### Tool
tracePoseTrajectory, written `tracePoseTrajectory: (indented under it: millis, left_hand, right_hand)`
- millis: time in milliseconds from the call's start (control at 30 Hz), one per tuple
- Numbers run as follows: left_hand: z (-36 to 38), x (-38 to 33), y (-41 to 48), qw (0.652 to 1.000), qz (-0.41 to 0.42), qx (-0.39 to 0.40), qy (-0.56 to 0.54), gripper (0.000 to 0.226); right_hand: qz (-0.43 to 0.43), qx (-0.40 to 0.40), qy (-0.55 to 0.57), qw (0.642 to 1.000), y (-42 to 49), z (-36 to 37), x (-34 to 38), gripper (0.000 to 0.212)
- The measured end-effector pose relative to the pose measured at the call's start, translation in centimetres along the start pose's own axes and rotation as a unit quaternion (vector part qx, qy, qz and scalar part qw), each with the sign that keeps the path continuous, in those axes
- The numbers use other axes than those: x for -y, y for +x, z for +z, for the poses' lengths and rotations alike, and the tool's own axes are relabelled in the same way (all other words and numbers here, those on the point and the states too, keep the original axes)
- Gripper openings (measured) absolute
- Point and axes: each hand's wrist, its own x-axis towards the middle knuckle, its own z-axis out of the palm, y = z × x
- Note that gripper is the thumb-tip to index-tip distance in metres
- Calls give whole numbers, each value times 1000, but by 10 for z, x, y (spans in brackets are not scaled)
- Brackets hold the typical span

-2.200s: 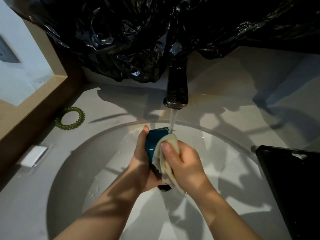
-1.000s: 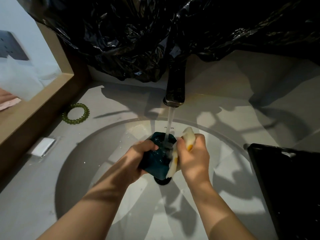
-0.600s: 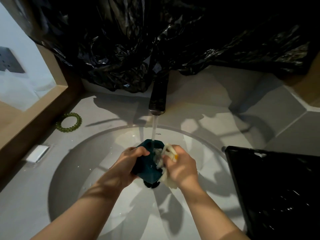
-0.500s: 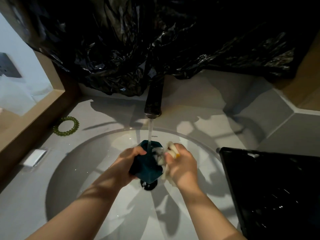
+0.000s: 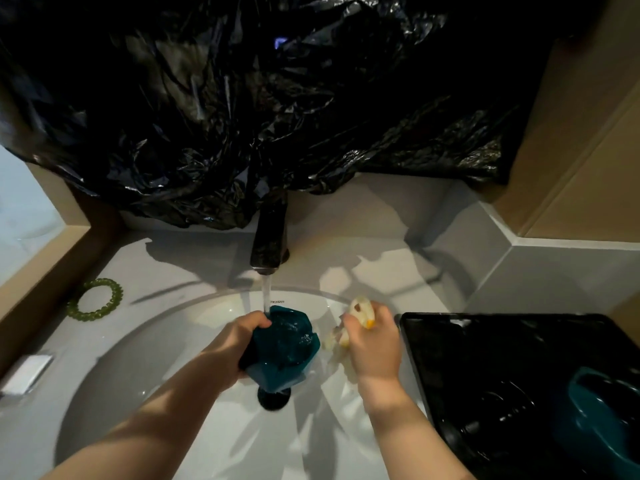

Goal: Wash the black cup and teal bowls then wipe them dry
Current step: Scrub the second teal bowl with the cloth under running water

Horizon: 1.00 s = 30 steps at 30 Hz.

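Note:
My left hand [image 5: 232, 344] grips a teal bowl [image 5: 282, 348] by its left rim over the white sink basin [image 5: 145, 368]. The bowl's opening faces up, and water from the black faucet [image 5: 269, 239] runs onto its far edge. My right hand [image 5: 372, 341] holds a pale, yellow-marked cloth [image 5: 360, 310], bunched up, just right of the bowl and apart from it. A second teal bowl [image 5: 602, 414] lies in the black tray [image 5: 485, 344] at the right. No black cup can be made out.
A green coiled hair tie [image 5: 97, 298] lies on the counter at the left, and a small white object [image 5: 26, 372] sits nearer the front left edge. Black plastic sheeting [image 5: 277, 98] hangs behind the faucet. The dark drain [image 5: 274, 400] is below the bowl.
My right hand has pulled the cloth out of the bowl and off to the right. The bowl has tilted open-side up under the stream. The view has shifted right, revealing the tray.

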Motion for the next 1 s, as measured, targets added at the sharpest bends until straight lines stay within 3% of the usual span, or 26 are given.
tracePoseTrajectory:
  millis: [200, 300, 500, 600, 700, 800, 900, 1000]
  left_hand:
    - [-2, -12, 3, 996, 40, 19, 74, 13]
    - [-3, -18, 5, 988, 67, 28, 133, 26]
    - [-4, -25, -3, 959, 138, 11, 246, 44]
    - [-4, -31, -5, 934, 190, 19, 303, 43]
    - [-2, -37, -9, 907, 233, 14, 350, 37]
    - [1, -42, -12, 884, 231, -13, 406, 34]
    - [0, -42, -13, 859, 243, -29, 449, 25]
    - [-1, -41, -15, 852, 253, -35, 457, 27]
  right_hand:
    - [4, 54, -15, 998, 5, 10, -4, 19]
    - [0, 93, -9, 996, 2, 17, -5, 12]
    - [-96, 148, -65, 982, 0, 15, 28, 11]
    - [-148, 125, -94, 977, 6, 14, 57, 14]
    - [-132, 146, -105, 975, 12, 11, 97, 42]
    - [-192, 189, -152, 951, 18, 10, 126, 72]
    - [-204, 203, -208, 935, 23, 13, 136, 78]
    - [-210, 183, -247, 928, 20, 14, 130, 68]
